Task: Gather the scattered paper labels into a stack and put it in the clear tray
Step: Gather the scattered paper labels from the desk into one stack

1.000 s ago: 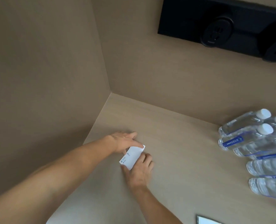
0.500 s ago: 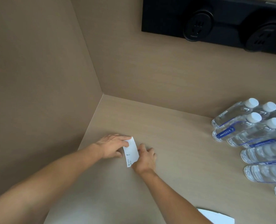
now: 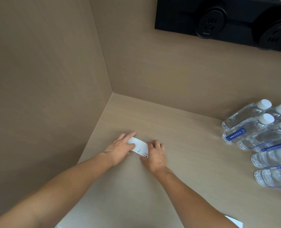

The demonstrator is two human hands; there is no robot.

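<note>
Near the desk corner, where the two walls meet, both hands are working one small white stack of labels. Left hand is lying mostly flat, fingers extended, pressing on the stack's left end. Right hand is curled, fingers bent in against the stack's right end, thumb down on the desk side. Neither is a full fist grip; both are pinching and squaring the paper between them. Cannot tell how many labels are in the stack, it's reading as one thin white rectangle with small dark print at the near edge.

Stack is sitting on or just off the desk surface, between the two hands, well apart from the bottles lying in a row to the right of the corner. Black outlet panel is up on the back wall, not relevant.

Step, as I'm judging it: gathering is mostly over, hands are aligning edges into a tidy stack. Placement isn't done yet.

Clear tray isn't identifiable. One pale corner is showing at the bottom edge, right of the right forearm; could be the tray or another label, can't tell.

Next move is calling for: one hand taking a firm pinch across the whole stack so sheets aren't fanning, the other letting go, then carrying it away from the corner toward the tray. Also worth checking that pale corner for a missed label.
</note>
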